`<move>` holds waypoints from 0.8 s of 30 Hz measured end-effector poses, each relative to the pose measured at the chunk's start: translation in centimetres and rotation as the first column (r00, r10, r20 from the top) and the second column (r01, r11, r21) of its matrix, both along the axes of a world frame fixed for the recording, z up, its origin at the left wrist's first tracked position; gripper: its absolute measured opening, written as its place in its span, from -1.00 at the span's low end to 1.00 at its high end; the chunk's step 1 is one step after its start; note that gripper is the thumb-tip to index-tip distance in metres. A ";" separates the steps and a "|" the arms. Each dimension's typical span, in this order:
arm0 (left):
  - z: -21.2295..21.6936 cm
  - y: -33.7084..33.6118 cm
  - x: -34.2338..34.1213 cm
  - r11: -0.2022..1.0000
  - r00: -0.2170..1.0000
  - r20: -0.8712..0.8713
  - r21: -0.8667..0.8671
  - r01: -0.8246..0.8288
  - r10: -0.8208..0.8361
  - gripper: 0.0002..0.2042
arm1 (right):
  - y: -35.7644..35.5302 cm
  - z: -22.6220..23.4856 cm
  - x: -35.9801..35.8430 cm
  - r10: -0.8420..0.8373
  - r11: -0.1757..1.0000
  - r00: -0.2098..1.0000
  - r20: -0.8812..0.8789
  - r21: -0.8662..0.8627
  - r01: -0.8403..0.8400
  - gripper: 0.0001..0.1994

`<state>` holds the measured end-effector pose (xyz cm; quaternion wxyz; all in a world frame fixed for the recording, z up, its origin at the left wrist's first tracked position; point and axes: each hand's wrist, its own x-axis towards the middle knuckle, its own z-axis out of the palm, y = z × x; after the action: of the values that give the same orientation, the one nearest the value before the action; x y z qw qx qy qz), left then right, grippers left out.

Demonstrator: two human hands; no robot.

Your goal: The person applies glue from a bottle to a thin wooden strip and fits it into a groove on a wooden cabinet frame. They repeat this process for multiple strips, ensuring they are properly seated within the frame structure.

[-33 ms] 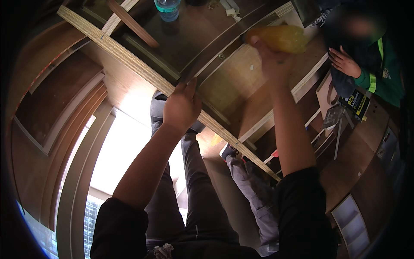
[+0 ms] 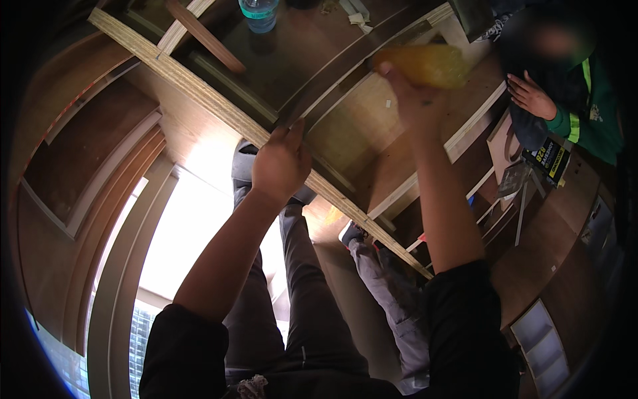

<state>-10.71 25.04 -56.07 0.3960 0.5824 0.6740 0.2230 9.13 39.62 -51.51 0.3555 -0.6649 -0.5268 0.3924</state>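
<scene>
The left hand (image 2: pixel 280 163) pinches the edge of the long pale plywood panel (image 2: pixel 219 110); the right hand (image 2: pixel 407 93) presses a yellow sponge-like pad (image 2: pixel 425 64) (blurred) against it. A slackened grip could let the panel tip.

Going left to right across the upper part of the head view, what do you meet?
Loose wooden slat → plastic bottle → left hand on the plywood board's edge → right hand holding a yellow sponge-like block → another person's hand → their green sleeve.
</scene>
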 end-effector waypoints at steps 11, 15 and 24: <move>-1.0 3.0 2.3 0.998 1.000 0.013 0.053 -0.016 0.016 -0.59 | -1.3 -0.5 -0.7 0.020 1.000 0.999 0.049 0.015 -0.021 -0.78; -1.2 3.5 3.1 1.000 1.000 -0.003 -0.002 -0.025 0.025 -0.58 | -4.1 -1.6 -1.7 0.113 0.974 0.993 0.022 0.194 -0.116 -0.79; -1.5 3.2 3.3 0.998 0.997 -0.075 0.064 -0.013 0.018 -0.59 | -3.7 -1.0 -1.6 0.130 0.988 0.984 0.125 0.069 -0.139 -0.80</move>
<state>-7.37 28.26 -57.58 0.3499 0.5975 0.6855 0.2252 7.51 35.91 -52.47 0.3213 -0.6361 -0.6055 0.3542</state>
